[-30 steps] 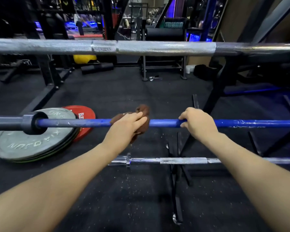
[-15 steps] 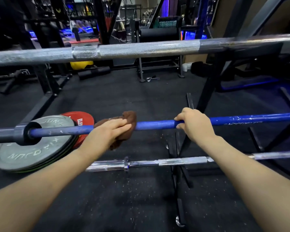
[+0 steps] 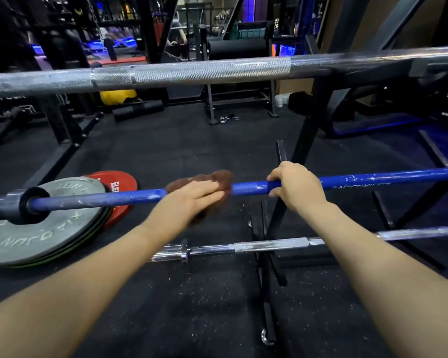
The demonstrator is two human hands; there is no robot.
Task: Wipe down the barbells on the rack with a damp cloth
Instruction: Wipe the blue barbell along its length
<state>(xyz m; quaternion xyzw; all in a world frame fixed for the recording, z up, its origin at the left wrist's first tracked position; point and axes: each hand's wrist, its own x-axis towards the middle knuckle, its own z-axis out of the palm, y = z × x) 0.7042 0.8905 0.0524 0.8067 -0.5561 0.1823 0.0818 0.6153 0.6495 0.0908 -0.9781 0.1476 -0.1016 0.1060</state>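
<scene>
My left hand [image 3: 192, 200] lies flat on the brown cloth [image 3: 217, 180], fingers pressed together and laid over it, pinning it onto the blue barbell [image 3: 251, 187], which runs from nine o'clock to three o'clock across the middle of my view. My right hand [image 3: 298, 188] is wrapped around that same bar just toward three o'clock of the cloth, fingers curled closed on the shaft to steady it. Another bar, the silver barbell [image 3: 207, 71], sits above at twelve o'clock, and a chrome barbell [image 3: 269, 245] lies lower down toward six o'clock. Weight plates [image 3: 44, 228] lie on the floor at about nine o'clock. The risk I see is the cloth: it is only pressed, not wrapped, so a fast stroke could let it bunch or slip off and drop. If I push hard, the bar could roll on the rack under my right grip. I would probably also miss the underside this way.
</scene>
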